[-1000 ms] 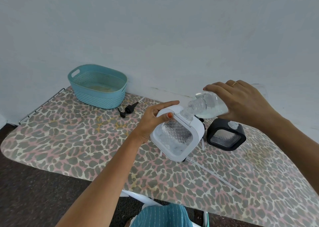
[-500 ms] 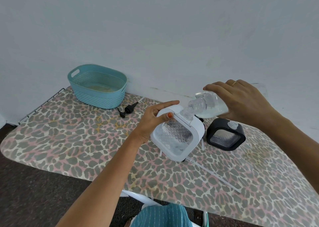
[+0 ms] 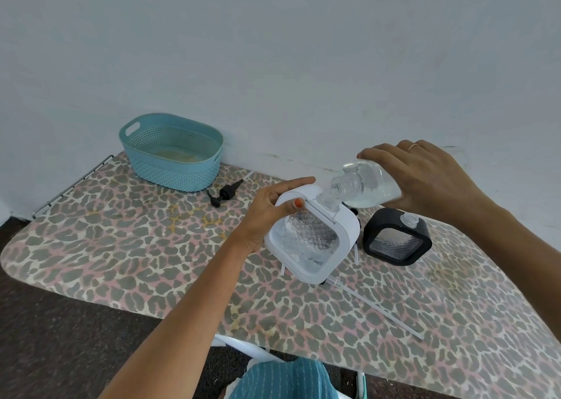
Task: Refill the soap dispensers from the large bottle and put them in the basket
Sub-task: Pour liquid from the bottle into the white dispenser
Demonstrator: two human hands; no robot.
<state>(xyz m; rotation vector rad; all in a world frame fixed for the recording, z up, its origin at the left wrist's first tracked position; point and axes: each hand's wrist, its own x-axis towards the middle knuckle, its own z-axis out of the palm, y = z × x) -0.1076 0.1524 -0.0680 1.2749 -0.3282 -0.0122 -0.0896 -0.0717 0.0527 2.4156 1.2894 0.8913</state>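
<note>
Left hand (image 3: 267, 213): gripping white dispenser (image 3: 315, 240), tilting it.
Right hand (image 3: 425, 180): clamping large bottle (image 3: 364, 189), pouring.
Risk: necks misaligning, soap spilling.

Right hand (image 3: 425, 180) tips large bottle (image 3: 368, 186) into white dispenser (image 3: 315, 240), left hand (image 3: 267, 213) steadying; flow unclear.

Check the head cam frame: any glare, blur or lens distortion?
Head view: soft, even light, faint shadows, no hard glare; wide-angle bend shows at the table edge. White dispenser, clear bottle and both hands, left hand and right hand, are sharp, no motion blur.
</note>
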